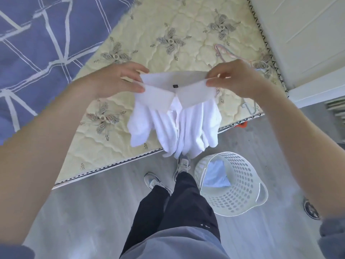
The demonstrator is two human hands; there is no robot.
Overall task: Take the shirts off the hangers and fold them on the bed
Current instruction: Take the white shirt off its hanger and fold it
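A white collared shirt [179, 124] hangs in the air over the near edge of the bed [168, 25]. My left hand [115, 79] pinches the left end of its collar and my right hand [237, 77] pinches the right end, stretching the collar flat between them. The shirt's body and sleeves droop down past the mattress edge toward the floor. No hanger is in the shirt. Pale pink and blue hangers [224, 51] lie on the mattress behind my right hand.
A white perforated laundry basket [240, 186] stands on the grey floor by my right foot, with a light blue garment [216, 174] inside. A blue patterned quilt [43, 34] covers the bed's far left. A white wall panel [306, 34] borders the bed on the right.
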